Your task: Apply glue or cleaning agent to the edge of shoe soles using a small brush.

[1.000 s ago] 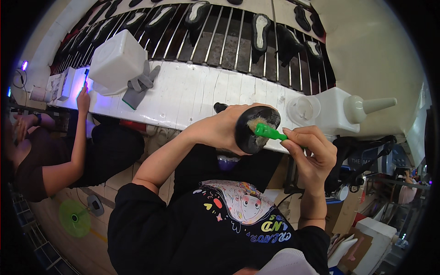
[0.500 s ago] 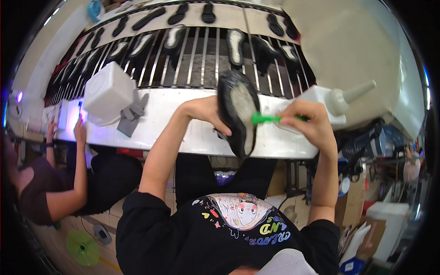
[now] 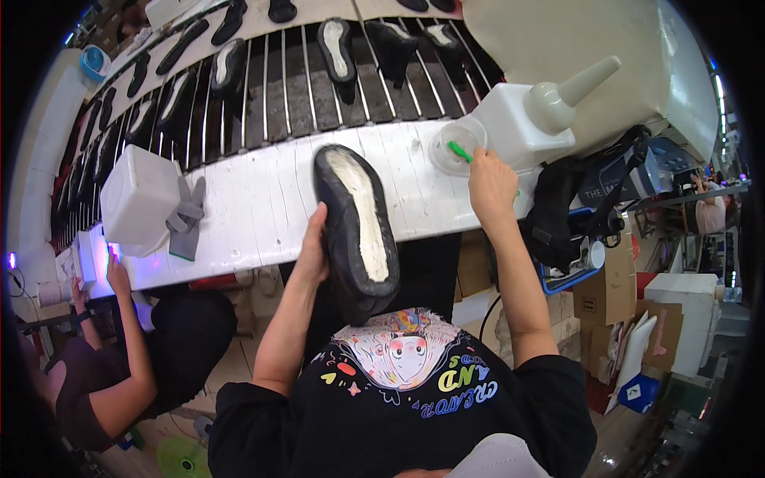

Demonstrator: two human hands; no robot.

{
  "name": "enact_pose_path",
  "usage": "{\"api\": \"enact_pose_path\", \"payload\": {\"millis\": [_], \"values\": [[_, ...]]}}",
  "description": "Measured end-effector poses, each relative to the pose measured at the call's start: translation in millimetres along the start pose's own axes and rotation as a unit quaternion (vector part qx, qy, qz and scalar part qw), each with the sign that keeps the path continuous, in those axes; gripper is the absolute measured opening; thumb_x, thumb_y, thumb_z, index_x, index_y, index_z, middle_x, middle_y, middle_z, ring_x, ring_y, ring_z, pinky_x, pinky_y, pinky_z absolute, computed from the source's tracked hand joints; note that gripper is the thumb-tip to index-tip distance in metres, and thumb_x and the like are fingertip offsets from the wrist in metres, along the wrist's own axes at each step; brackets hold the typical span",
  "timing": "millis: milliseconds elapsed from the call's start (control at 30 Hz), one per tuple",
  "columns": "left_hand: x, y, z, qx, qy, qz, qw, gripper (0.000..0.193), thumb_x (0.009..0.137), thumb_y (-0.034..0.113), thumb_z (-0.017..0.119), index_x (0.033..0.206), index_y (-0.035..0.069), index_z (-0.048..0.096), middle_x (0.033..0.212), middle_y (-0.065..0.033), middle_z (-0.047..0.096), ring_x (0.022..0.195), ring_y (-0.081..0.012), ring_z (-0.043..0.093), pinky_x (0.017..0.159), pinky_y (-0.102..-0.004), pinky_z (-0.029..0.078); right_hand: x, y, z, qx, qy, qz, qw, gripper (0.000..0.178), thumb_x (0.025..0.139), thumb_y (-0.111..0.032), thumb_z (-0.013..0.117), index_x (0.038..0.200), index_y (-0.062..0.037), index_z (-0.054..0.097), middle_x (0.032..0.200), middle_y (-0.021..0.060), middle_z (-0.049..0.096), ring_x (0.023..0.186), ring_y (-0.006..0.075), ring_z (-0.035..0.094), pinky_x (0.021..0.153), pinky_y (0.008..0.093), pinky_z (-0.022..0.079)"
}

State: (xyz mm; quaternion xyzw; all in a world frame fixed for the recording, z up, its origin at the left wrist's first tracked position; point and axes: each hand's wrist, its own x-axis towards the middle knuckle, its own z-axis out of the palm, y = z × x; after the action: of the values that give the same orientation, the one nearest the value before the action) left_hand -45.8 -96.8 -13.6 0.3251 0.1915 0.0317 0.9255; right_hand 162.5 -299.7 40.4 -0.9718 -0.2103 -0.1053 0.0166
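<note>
My left hand point(image 3: 314, 245) is closed round the side of a black shoe upper point(image 3: 331, 209), whose underside faces up with a long cream-white strip point(image 3: 362, 211) down its middle. Its far end is over the white bench edge, its near end close to my shirt. In my right hand point(image 3: 492, 187) is a green-handled brush point(image 3: 459, 150). The brush's working end is over or inside a small clear tub point(image 3: 437, 163) on the bench; I cannot tell whether it touches the contents. Beside the tub stands a white bottle with a long spout point(image 3: 550, 107).
Behind the white bench point(image 3: 263, 207) runs a conveyor of metal rods point(image 3: 287, 88) carrying several black shoes. A white square container point(image 3: 139, 199) with a grey glove point(image 3: 186, 215) stands at left. A co-worker point(image 3: 96, 366) sits at left. Black bags point(image 3: 558, 199) hang at right.
My right hand has moved the brush off the shoe and over to the tub at the right. The shoe has come nearer to me and leftward in my left hand.
</note>
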Motion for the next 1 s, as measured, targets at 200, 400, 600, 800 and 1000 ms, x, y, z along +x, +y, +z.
{"api": "enact_pose_path", "payload": {"millis": [200,400,600,800,1000], "values": [[-17,-32,13,-0.094,-0.032,-0.095,0.991,0.066,0.094,0.055,0.038,0.131,0.001,0.045,0.120,-0.0147,0.059,0.105,-0.0221,0.061,0.092,-0.0348,0.049,13,29,6,0.167,-0.056,-0.019,0.984,0.017,0.081,-0.015,0.063,0.083,0.0017,0.064,0.074,0.0141,0.067,0.062,0.0254,0.065,0.054,0.0358,0.048],[-13,-32,9,-0.096,-0.016,-0.111,0.989,0.066,0.092,0.057,0.040,0.127,0.002,0.049,0.114,-0.0131,0.062,0.096,-0.0200,0.064,0.086,-0.0327,0.052,-11,41,38,0.617,-0.177,0.180,0.745,0.024,0.090,-0.020,0.058,0.096,0.0015,0.066,0.079,0.0070,0.067,0.047,0.0071,0.049,0.041,0.0204,0.034],[-12,-43,10,-0.080,0.031,-0.099,0.991,0.056,0.093,0.050,0.047,0.120,0.001,0.055,0.105,-0.0091,0.065,0.089,-0.0146,0.064,0.081,-0.0281,0.052,-14,15,14,0.792,-0.236,0.114,0.552,0.024,0.090,-0.015,0.059,0.105,0.0032,0.063,0.089,0.0078,0.066,0.055,0.0055,0.045,0.045,0.0166,0.030],[-12,-42,14,-0.058,0.050,-0.087,0.993,0.054,0.093,0.048,0.047,0.116,0.000,0.056,0.102,-0.0088,0.065,0.085,-0.0125,0.063,0.077,-0.0259,0.052,-36,-9,-42,0.618,-0.313,-0.069,0.718,0.010,0.081,-0.004,0.067,0.087,0.0025,0.068,0.080,0.0053,0.065,0.060,0.0069,0.049,0.052,0.0184,0.035],[-14,-37,22,-0.042,0.060,-0.070,0.995,0.054,0.094,0.047,0.046,0.115,-0.002,0.056,0.100,-0.0081,0.064,0.083,-0.0112,0.063,0.075,-0.0242,0.052,-55,-25,-56,0.515,-0.298,-0.198,0.779,0.010,0.075,-0.004,0.073,0.083,0.0015,0.069,0.077,0.0062,0.066,0.062,0.0098,0.053,0.056,0.0219,0.038]]}}
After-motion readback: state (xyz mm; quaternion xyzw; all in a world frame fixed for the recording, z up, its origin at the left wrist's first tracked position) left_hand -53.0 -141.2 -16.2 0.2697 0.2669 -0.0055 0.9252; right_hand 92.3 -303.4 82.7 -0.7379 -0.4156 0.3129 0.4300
